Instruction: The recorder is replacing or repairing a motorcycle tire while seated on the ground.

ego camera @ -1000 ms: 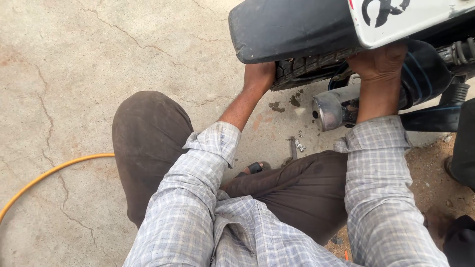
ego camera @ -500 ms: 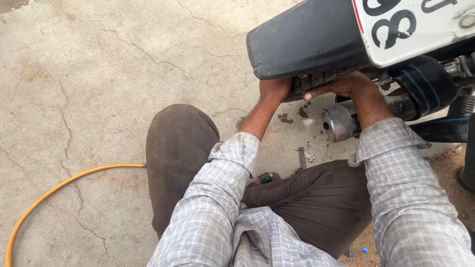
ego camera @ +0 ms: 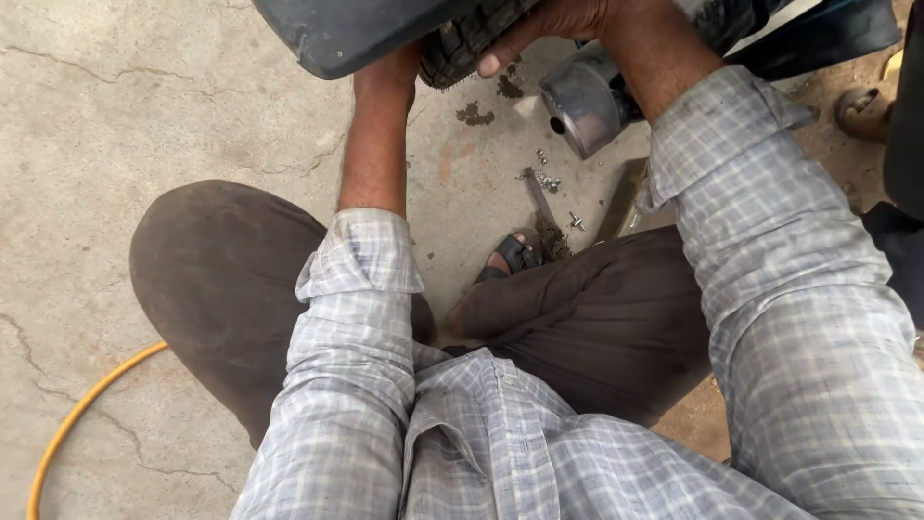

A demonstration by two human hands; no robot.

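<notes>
I squat behind a motorcycle. My left forearm (ego camera: 378, 135) reaches up under the black rear mudguard (ego camera: 356, 34), and the hand itself is hidden behind it. My right hand (ego camera: 563, 21) lies at the top edge with its fingers curled onto the knobbly rear tyre (ego camera: 460, 43). Just below that hand the round grey end of the exhaust muffler (ego camera: 585, 104) points toward me.
Small bolts (ego camera: 549, 181) and a thin metal tool (ego camera: 539, 204) lie on the cracked concrete by my sandalled foot (ego camera: 510, 258). A flat metal bar (ego camera: 621, 204) lies beside them. A yellow hose (ego camera: 77, 424) curves at lower left. Another person's sandalled foot (ego camera: 861, 108) stands at right.
The view has dropped closer, and the number plate has left the frame. My right hand moved from near the muffler onto the tyre. My left arm stays under the mudguard.
</notes>
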